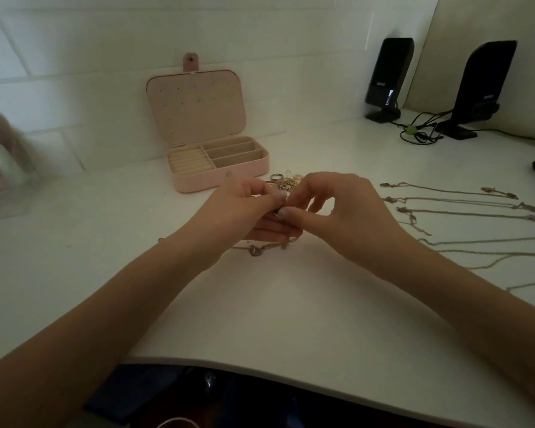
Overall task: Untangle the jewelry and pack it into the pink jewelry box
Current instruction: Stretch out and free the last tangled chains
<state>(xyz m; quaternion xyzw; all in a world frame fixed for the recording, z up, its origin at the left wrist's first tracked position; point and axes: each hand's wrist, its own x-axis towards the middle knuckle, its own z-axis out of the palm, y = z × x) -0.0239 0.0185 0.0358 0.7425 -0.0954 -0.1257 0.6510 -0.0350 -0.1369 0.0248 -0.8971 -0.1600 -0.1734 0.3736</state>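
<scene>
In the head view, a white table (291, 319) holds everything. The left hand (244, 211) and the right hand (337, 211) meet in the middle of the table. Both pinch a small bit of thin silver chain (283, 210) between thumb and fingertips, with the other fingers curled. The chain hangs down to a tangle with a little heart charm (255, 250) lying on the table just under the hands.

The pink jewelry box (218, 168) stands open near the back edge, its lid leaning on the white tiled wall. A small pile of gold and silver rings (286, 180) lies touching the box's front right corner.

Several long thin necklaces (464, 208) lie stretched out along the right side. Two black speakers (389, 78) stand at the back right corner. The writing on them is too small to read.
</scene>
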